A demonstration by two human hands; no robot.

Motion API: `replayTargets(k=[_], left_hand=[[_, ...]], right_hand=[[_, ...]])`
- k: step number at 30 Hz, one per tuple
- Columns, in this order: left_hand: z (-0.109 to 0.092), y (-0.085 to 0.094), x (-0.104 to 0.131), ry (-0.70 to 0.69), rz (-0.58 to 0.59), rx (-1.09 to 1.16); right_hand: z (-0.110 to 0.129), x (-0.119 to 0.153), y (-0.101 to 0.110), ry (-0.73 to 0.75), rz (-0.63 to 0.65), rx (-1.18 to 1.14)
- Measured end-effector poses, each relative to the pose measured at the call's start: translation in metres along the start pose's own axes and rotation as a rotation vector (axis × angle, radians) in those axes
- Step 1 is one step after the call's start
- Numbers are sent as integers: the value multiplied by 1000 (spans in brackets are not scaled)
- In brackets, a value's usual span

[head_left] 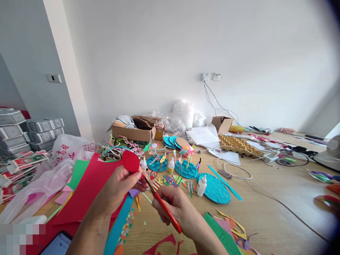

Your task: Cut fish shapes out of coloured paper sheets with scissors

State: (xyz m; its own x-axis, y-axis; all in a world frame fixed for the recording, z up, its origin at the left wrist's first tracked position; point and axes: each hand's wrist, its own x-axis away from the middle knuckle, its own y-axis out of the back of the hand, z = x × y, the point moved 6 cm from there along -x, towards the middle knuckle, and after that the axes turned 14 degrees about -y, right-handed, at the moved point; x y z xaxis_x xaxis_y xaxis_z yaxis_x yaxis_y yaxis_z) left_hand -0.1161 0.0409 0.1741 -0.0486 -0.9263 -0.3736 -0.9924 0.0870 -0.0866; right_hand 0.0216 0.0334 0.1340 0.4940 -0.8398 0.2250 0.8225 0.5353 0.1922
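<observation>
My left hand [122,182] pinches a rounded red paper cutout [130,161] at its lower edge and holds it up over the table. Scissors with red handles [166,212] are gripped in my right hand [175,205]. Their dark blades point up and left, with the tips close to the paper by my left fingers; whether they touch it I cannot tell. Large red paper sheets [87,191] lie under my left arm. Red paper scraps [162,246] rest on the table below my hands.
Behind my hands stand white glue bottles [202,186], blue discs [216,189] and small patterned paper fish [170,180]. Green paper [219,230] and scraps lie to the right. A cardboard box [135,132], a yellow egg tray [239,146] and a white cable [265,189] are farther off.
</observation>
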Motion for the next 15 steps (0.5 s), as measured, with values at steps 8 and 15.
replayTargets(k=[8, 15], left_hand=[[3, 3, 1, -3, 62, 11], [5, 7, 1, -19, 95, -13]], right_hand=[[-2, 0, 0, -19, 13, -6], [-2, 1, 0, -12, 0, 34]])
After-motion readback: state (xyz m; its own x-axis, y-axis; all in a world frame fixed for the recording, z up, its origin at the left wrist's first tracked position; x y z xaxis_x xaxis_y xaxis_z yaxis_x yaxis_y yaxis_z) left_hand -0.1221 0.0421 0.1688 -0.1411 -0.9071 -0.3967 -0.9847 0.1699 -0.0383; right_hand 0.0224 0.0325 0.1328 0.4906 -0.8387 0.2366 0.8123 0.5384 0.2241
